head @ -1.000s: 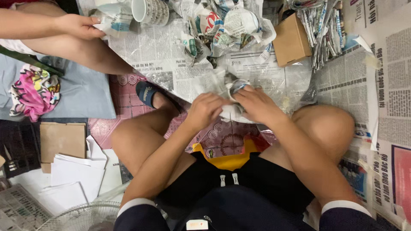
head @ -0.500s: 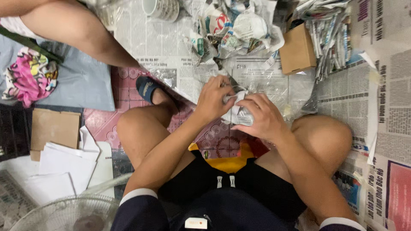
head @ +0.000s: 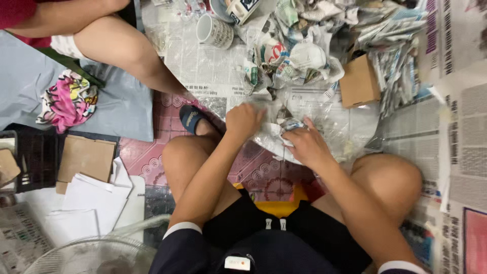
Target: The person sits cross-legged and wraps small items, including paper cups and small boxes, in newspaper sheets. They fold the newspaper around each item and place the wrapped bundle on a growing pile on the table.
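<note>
left hand (head: 244, 121) and right hand (head: 306, 146) press newspaper (head: 276, 137) around a small object (mostly hidden); a mug (head: 214, 31) and cardboard box (head: 359, 81) lie beyond.

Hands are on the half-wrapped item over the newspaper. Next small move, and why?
Probably fold the loose paper edge over: the right hand grips the half-wrapped item, part of it bare, while the left hand presses the newspaper sheet beside it.
</note>
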